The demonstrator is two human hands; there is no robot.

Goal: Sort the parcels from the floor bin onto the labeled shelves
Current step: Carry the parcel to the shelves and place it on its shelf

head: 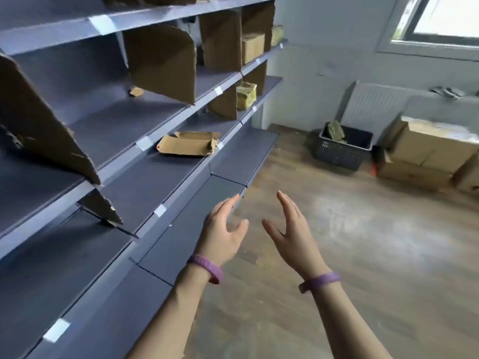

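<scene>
Both hands are raised side by side, apart, palms turned toward each other. The left hand is spread with straight fingers and holds nothing; it sits in front of the front edge of the lowest shelf. The right hand is likewise spread and empty, over the wooden floor. Each wrist carries a purple wristband. The grey shelves run along the left, split by upright cardboard dividers, with white labels on their front edges. A flat brown parcel lies near the front edge of the second shelf from the bottom. A yellowish wrapped parcel stands further along, toward the far end of the shelf above it. A small brown box stands on a higher shelf near the far end, and a small parcel lies at the back edge of 1 compartment. The dark floor bin stands on the floor by the far wall, well apart from the hands, with at least 1 greenish parcel showing inside it. Large cardboard boxes are stacked just beside the bin, below a window.
</scene>
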